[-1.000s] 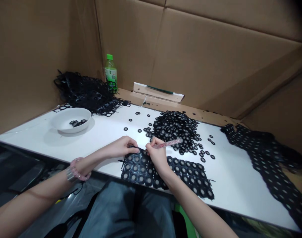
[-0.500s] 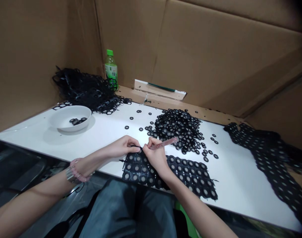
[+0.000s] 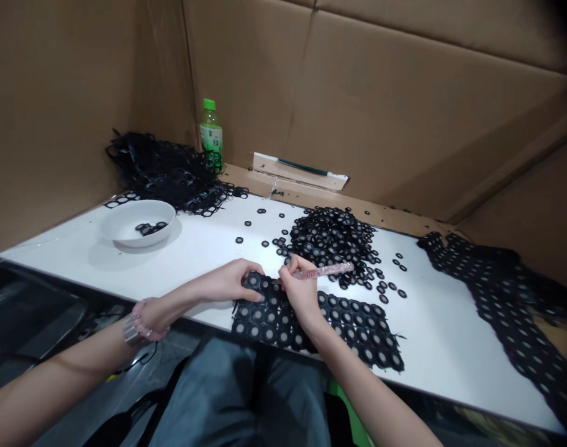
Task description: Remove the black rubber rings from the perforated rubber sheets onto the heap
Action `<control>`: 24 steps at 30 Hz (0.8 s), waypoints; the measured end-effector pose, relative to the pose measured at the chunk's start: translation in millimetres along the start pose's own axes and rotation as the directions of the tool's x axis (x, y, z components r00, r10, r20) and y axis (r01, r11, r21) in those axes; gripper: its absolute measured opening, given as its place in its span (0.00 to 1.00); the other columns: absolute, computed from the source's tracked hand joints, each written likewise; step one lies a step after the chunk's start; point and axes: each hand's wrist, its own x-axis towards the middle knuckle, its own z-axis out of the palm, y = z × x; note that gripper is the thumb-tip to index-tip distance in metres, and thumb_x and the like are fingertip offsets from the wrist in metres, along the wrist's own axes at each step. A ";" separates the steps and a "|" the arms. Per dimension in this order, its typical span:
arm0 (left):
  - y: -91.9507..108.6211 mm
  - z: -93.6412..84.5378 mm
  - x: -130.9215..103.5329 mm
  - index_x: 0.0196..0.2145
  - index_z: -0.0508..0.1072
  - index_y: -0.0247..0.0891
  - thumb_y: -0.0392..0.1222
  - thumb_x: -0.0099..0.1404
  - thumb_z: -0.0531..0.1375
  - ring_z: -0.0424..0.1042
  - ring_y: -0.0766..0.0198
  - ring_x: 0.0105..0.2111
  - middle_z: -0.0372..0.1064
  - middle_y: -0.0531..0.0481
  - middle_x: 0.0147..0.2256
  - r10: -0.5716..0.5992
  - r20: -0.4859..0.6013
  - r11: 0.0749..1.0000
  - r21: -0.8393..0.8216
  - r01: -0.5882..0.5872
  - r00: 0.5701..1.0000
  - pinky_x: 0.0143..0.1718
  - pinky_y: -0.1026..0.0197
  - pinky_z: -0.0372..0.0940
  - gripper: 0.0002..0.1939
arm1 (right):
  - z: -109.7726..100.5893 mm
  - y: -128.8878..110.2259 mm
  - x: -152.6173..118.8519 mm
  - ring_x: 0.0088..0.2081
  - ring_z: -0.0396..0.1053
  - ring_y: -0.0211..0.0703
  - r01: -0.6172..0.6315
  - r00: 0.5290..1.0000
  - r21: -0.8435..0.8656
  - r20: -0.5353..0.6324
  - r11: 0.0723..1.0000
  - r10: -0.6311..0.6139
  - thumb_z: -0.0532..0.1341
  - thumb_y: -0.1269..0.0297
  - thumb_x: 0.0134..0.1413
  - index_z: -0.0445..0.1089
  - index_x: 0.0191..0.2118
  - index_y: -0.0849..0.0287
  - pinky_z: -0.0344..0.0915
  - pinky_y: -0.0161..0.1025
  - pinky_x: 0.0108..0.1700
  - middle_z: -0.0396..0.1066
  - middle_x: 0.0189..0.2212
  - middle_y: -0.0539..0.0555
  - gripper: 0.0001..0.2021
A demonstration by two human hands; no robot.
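A black sheet of joined round pieces with pale centres [image 3: 360, 332] lies along the table's front edge. My left hand [image 3: 231, 280] has the sheet's upper left corner between thumb and fingers. My right hand [image 3: 302, 288] rests over the sheet, closed round a pen-like tool with a clear pinkish handle [image 3: 332, 269]. The tool's tip is hidden by my fingers, near the sheet's top row. Just beyond my right hand rises a heap of loose black rings [image 3: 332, 239].
A white bowl [image 3: 113, 233] with a few rings stands at left. Behind it are tangled black punched-out scraps [image 3: 164, 174] and a green-capped bottle [image 3: 211, 139]. More black sheets [image 3: 502, 310] hang over the right side. Cardboard walls [image 3: 381, 112] enclose the table [image 3: 208, 248].
My left hand has shifted from pinching at the top edge to gripping the sheet's corner, which now shows more. My right hand has moved slightly right with the tool, its handle now flatter.
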 end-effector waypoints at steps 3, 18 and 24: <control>-2.4 2.7 1.3 0.36 0.69 0.33 0.41 0.49 0.63 0.63 0.65 0.28 0.65 0.55 0.27 -0.006 -0.009 0.995 -0.104 0.005 1.000 0.30 0.66 0.57 0.16 | -0.6 -2.2 -8.8 0.16 0.49 0.32 -0.009 0.999 -0.059 0.036 0.998 0.011 0.54 0.73 0.37 0.47 0.15 0.56 0.47 0.32 0.20 0.47 0.11 0.41 0.13; -8.4 7.2 1.1 0.35 0.69 0.33 0.38 0.48 0.63 0.66 0.64 0.33 0.68 0.53 0.30 -0.003 -0.011 0.954 -0.300 0.000 1.000 0.35 0.63 0.59 0.14 | 3.5 1.1 -15.4 0.18 0.48 0.33 0.087 0.990 -0.169 0.125 0.982 -0.066 0.53 0.74 0.38 0.47 0.15 0.56 0.46 0.33 0.21 0.47 0.12 0.42 0.13; -8.9 7.1 1.6 0.34 0.69 0.31 0.40 0.47 0.64 0.66 0.64 0.31 0.68 0.51 0.29 0.002 0.024 0.913 -0.408 0.008 1.000 0.34 0.64 0.59 0.15 | 5.7 -1.0 -19.2 0.18 0.48 0.34 0.131 0.979 -0.236 0.182 0.963 -0.089 0.52 0.74 0.39 0.47 0.15 0.56 0.45 0.33 0.21 0.47 0.13 0.43 0.12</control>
